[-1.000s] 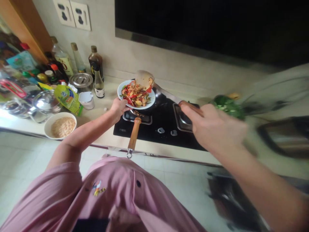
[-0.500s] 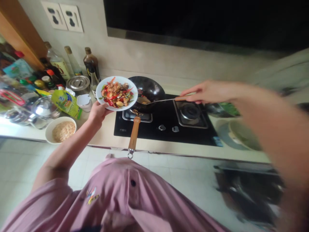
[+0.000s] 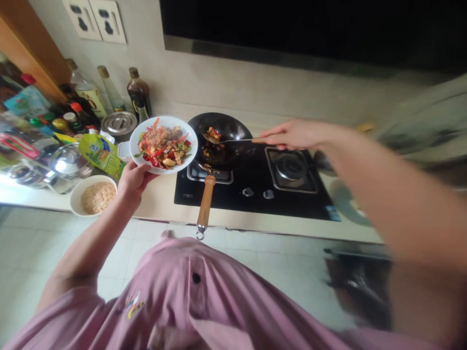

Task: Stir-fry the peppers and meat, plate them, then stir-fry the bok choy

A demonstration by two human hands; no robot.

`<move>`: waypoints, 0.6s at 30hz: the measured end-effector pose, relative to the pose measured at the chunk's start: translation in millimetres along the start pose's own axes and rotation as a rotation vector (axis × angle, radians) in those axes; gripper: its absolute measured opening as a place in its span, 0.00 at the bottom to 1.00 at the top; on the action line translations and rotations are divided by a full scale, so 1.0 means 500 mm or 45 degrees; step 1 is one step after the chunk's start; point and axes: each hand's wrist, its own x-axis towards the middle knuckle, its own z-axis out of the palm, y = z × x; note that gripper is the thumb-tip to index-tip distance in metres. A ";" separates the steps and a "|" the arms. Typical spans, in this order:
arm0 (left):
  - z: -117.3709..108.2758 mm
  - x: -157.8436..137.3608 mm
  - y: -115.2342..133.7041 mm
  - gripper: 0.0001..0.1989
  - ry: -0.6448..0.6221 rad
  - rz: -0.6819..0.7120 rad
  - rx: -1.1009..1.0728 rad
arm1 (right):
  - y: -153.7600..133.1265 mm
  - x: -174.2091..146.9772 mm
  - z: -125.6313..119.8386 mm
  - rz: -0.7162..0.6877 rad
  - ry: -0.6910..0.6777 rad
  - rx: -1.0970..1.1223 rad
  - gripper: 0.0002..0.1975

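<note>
My left hand [image 3: 135,181] grips the near-left rim of a white plate [image 3: 134,138], held up just left of the wok. Stir-fried meat with red and green peppers [image 3: 166,146] is heaped on it. In my right hand [image 3: 279,136] is the wooden handle of a metal spatula [image 3: 233,141], my fingers closed round it. Its head, over the black wok [image 3: 237,129], carries a little of the stir-fry [image 3: 214,132]. More scraps of food lie in the bottom of the wok, whose wooden handle [image 3: 206,201] points towards me.
The wok sits on the left burner of a black gas hob [image 3: 233,194]; the right burner [image 3: 290,169] is bare. At the left stand a white bowl of pale food [image 3: 95,195], a green pouch [image 3: 100,153], a lidded metal pot [image 3: 119,123] and several bottles [image 3: 138,90]. A dark range hood [image 3: 310,29] hangs above.
The plate in my left hand has moved left, away from over the wok's edge. The spatula has risen slightly in the wok and now bears food. My right hand has shifted left.
</note>
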 end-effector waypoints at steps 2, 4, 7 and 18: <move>-0.001 -0.003 0.001 0.14 0.015 -0.008 0.010 | 0.008 -0.003 -0.034 0.106 -0.167 -0.215 0.17; -0.001 -0.004 0.001 0.14 0.028 -0.015 0.015 | 0.002 0.000 -0.054 0.135 -0.201 -0.437 0.17; -0.002 -0.003 -0.001 0.14 0.017 -0.016 0.014 | -0.033 0.003 -0.042 0.132 -0.165 -0.611 0.16; -0.002 -0.003 -0.005 0.14 -0.023 -0.003 0.045 | -0.010 0.001 -0.024 0.067 -0.127 -0.487 0.15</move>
